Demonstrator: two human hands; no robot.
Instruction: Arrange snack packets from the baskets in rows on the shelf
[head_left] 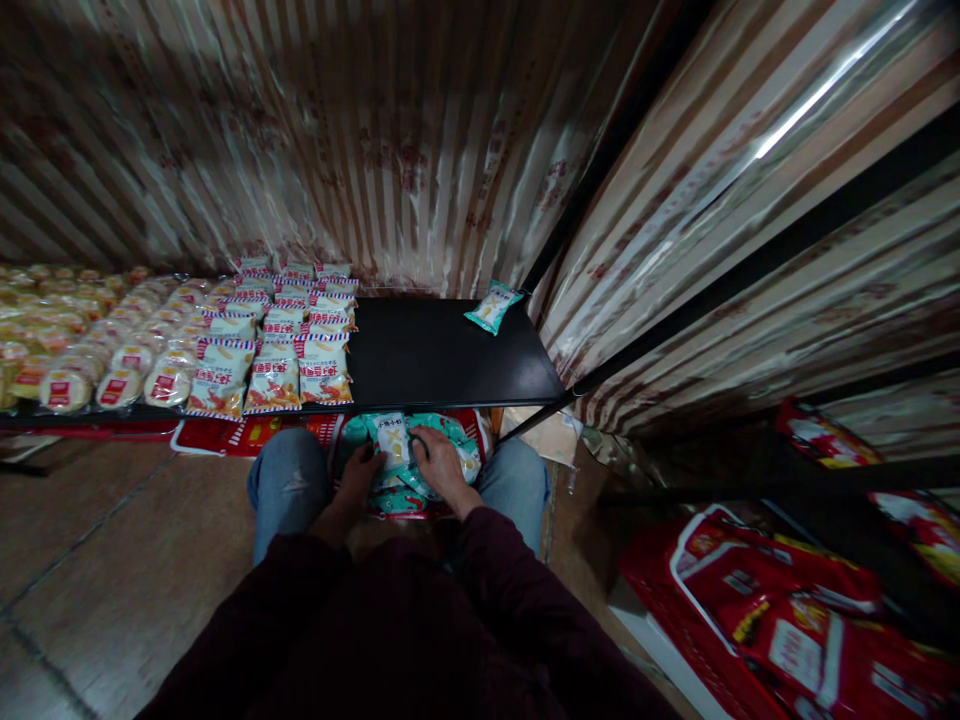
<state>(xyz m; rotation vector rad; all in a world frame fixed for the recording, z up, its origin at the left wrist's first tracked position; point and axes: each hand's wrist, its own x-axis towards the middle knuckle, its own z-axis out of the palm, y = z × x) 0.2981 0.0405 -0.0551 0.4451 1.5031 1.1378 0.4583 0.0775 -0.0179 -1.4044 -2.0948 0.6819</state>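
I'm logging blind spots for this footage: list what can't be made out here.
All in the head view:
Left hand: dim and small, so its exact grip is unclear.
Whatever lies beneath the turquoise packets: hidden by them.
Yellow packs: rows cut off by the left edge.
Red bags: cut off by the bottom edge.
Lone packet: fine print too small.

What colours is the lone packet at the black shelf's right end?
Teal and white packet, seen in the head view.

on the shelf (442, 370): cakes (124, 375) left, bags (274, 372) right of them, one packet (493, 307) near the right end; curtain (390, 150) behind, more packets (397, 500) below its front edge.
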